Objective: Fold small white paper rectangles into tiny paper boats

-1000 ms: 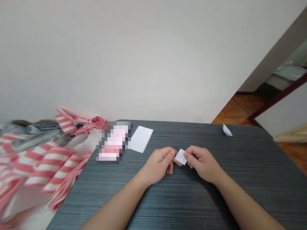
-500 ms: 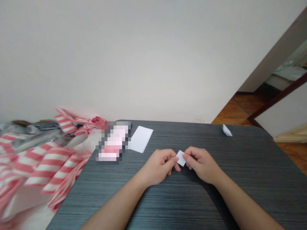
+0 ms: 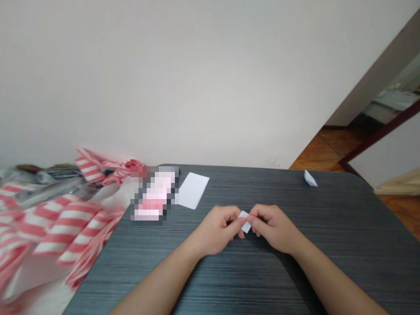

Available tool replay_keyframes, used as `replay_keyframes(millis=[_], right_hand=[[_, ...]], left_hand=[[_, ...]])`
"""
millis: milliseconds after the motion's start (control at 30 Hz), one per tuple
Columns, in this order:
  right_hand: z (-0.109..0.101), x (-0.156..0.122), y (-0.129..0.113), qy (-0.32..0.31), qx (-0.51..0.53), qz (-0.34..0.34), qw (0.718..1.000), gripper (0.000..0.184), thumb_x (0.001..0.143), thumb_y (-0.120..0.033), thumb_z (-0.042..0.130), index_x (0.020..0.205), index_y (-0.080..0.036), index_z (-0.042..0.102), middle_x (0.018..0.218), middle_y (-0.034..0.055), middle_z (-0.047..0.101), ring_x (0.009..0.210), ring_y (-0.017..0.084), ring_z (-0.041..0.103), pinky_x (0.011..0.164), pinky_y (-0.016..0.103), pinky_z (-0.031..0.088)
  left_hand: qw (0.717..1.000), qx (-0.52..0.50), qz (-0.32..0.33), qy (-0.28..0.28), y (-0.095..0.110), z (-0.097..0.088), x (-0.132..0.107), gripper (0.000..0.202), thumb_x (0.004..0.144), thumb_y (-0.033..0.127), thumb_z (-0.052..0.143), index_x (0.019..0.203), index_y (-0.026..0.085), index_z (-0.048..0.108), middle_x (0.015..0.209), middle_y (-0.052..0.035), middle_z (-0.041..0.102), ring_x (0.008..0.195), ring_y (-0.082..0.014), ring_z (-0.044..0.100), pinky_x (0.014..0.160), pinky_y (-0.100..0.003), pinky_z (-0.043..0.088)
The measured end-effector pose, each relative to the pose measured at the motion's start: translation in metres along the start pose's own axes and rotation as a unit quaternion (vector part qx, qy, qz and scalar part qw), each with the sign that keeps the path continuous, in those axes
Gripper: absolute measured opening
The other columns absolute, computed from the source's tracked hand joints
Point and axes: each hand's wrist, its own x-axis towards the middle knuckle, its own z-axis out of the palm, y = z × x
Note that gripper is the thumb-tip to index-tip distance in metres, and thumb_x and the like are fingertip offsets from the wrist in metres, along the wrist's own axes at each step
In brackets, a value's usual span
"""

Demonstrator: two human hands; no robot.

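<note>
A small folded piece of white paper (image 3: 244,221) sits between my two hands, just above the dark grey table (image 3: 229,271). My left hand (image 3: 219,229) pinches its left side with thumb and curled fingers. My right hand (image 3: 273,227) pinches its right side, fingers bent over it. Both hands rest low on the table near its middle, and most of the paper is hidden by my fingertips.
A flat white sheet (image 3: 193,190) lies at the table's far left. A small folded white paper shape (image 3: 309,178) sits at the far right corner. A blurred pink object (image 3: 154,196) lies by the left edge, beside red-and-white striped cloth (image 3: 59,218). Wooden floor (image 3: 321,153) shows right.
My hands have closed in on each other and dropped slightly toward me. The paper piece shows smaller now, more covered by my fingers.
</note>
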Motion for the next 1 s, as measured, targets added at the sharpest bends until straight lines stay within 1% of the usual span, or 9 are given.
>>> replay_keyframes(millis=[133,333,467,567,667,800,1000], right_hand=[[0.0001,-0.0003,0.0026,-0.008,0.004,0.014,1.000,0.023,0.091,-0.025,0.055,0.071,-0.017,0.060,0.056,-0.0027,0.058,0.050,0.010,0.051,0.050,0.021,0.037],[-0.0009,-0.0006,0.0021,0.004,-0.014,0.005,1.000,0.026,0.091,-0.023,0.054,0.067,-0.018,0.057,0.054,-0.0033,0.056,0.050,0.010,0.051,0.052,0.021,0.038],[-0.0018,-0.0005,0.0002,-0.002,-0.021,-0.005,1.000,0.026,0.092,-0.022,0.053,0.066,-0.018,0.057,0.055,-0.0033,0.057,0.051,0.010,0.052,0.053,0.021,0.038],[-0.0019,-0.0005,-0.0006,-0.015,-0.028,-0.011,0.999,0.026,0.092,-0.022,0.053,0.067,-0.018,0.058,0.055,-0.0032,0.058,0.051,0.011,0.052,0.053,0.021,0.038],[-0.0014,-0.0004,-0.0010,-0.023,-0.032,-0.015,0.999,0.027,0.093,-0.023,0.052,0.067,-0.018,0.059,0.056,-0.0030,0.059,0.052,0.011,0.053,0.054,0.022,0.039],[-0.0006,-0.0002,0.0009,-0.016,-0.036,-0.008,0.999,0.025,0.092,-0.023,0.053,0.069,-0.018,0.060,0.056,-0.0033,0.058,0.052,0.011,0.052,0.054,0.022,0.038],[-0.0011,-0.0006,0.0034,-0.012,-0.014,-0.004,1.000,0.026,0.092,-0.022,0.052,0.067,-0.018,0.057,0.055,-0.0038,0.055,0.052,0.011,0.050,0.054,0.022,0.038]], left_hand=[[1.000,0.000,-0.002,0.000,0.0008,-0.0020,-0.0006,0.032,0.094,0.036,0.050,0.077,0.014,0.066,0.065,-0.0018,0.066,0.053,-0.0092,0.050,0.050,-0.019,0.034],[1.000,0.000,0.005,0.016,-0.0004,-0.0007,0.0000,0.034,0.094,0.038,0.050,0.076,0.014,0.066,0.063,-0.0018,0.065,0.051,-0.0091,0.049,0.049,-0.020,0.033],[1.000,-0.021,0.000,0.013,0.0002,-0.0001,0.0005,0.031,0.092,0.039,0.052,0.079,0.014,0.065,0.065,-0.0022,0.067,0.051,-0.0095,0.051,0.048,-0.019,0.035],[0.999,-0.036,0.003,0.010,0.0020,-0.0007,0.0002,0.033,0.094,0.040,0.050,0.079,0.015,0.063,0.065,-0.0015,0.065,0.051,-0.0096,0.052,0.049,-0.019,0.037],[1.000,-0.025,0.008,0.014,0.0040,-0.0015,-0.0004,0.035,0.095,0.039,0.048,0.074,0.015,0.063,0.060,0.0002,0.062,0.050,-0.0091,0.052,0.050,-0.019,0.038],[1.000,-0.001,0.006,0.027,0.0054,-0.0025,-0.0009,0.036,0.095,0.038,0.048,0.071,0.015,0.062,0.057,0.0007,0.061,0.049,-0.0092,0.051,0.050,-0.019,0.037],[0.999,-0.004,0.006,0.036,0.0017,-0.0017,0.0002,0.038,0.096,0.039,0.046,0.071,0.016,0.063,0.055,0.0015,0.060,0.049,-0.0096,0.051,0.051,-0.020,0.037]])
